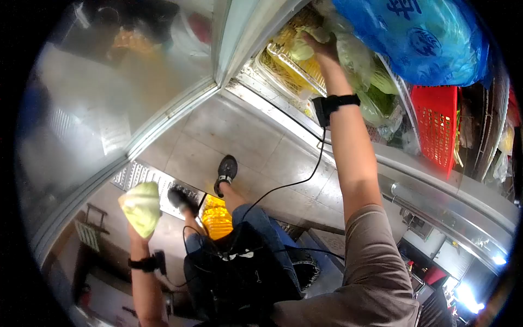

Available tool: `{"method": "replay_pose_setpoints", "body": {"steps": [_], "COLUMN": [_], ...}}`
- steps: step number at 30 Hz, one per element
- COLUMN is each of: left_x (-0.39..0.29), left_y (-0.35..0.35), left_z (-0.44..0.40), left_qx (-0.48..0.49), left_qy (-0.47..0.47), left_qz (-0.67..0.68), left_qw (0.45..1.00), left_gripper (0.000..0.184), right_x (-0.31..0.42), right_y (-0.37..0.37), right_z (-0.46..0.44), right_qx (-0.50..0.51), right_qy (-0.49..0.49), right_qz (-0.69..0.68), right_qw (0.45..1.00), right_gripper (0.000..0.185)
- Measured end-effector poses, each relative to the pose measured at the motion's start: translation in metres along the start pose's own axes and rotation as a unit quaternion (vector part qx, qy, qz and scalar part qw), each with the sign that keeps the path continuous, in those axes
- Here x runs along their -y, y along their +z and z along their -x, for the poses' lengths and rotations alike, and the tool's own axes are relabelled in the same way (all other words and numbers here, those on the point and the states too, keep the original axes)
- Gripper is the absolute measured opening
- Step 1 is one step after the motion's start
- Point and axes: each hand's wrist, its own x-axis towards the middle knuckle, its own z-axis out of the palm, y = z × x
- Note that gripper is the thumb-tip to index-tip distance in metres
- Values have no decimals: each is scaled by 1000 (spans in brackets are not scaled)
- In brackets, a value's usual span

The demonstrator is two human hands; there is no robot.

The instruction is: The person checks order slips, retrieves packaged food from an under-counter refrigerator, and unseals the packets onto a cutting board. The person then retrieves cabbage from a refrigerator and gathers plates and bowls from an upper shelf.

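A pale green wedge of cabbage (141, 207) is held up at the lower left by my left hand (132, 229), whose fingers are mostly hidden behind it. At the top, my right hand (325, 48) reaches into the open fridge. Its fingers are closed against another pale green piece of cabbage (301, 50), partly out of sight. Below that hand lies a wire rack (297, 68) above a clear tub of thin yellowish strands (272, 76). Clear plastic bags of green vegetables (376, 101) sit just to its right.
A large blue plastic bag (419, 41) and a red slotted basket (435, 122) fill the fridge's right side. The glass door (125, 87) stands open at left. A yellow container (217, 218) stands between my legs. A black cable (305, 180) hangs from my right wrist.
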Motion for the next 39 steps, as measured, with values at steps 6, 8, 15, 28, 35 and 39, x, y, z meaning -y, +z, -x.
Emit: {"method": "replay_pose_setpoints", "body": {"steps": [6, 8, 15, 28, 35, 39], "left_x": [-10, -12, -127, -433, -423, -396], "left_y": [-80, -122, -140, -48, -24, -34], "left_z": [59, 76, 159, 156, 135, 133], "left_qx": [-17, -56, 149, 615, 400, 431], "left_qy": [212, 150, 273, 295, 214, 169], "left_qz": [-476, -131, 167, 0, 80, 137], "left_qw": [854, 978, 935, 732, 887, 876], "left_gripper": [71, 73, 69, 98, 84, 90], "right_x": [-20, -24, 46, 216, 220, 217], "right_y": [22, 15, -80, -262, -295, -281], "right_z": [-20, -8, 161, 584, 741, 794], "right_qx": [-58, -98, 87, 90, -72, -128], "right_qy": [-41, 54, 155, 166, 138, 140], "right_qz": [30, -185, -634, -674, -679, -686], "right_qw": [997, 976, 753, 714, 717, 702], "right_gripper": [69, 56, 45, 63, 65, 65]}}
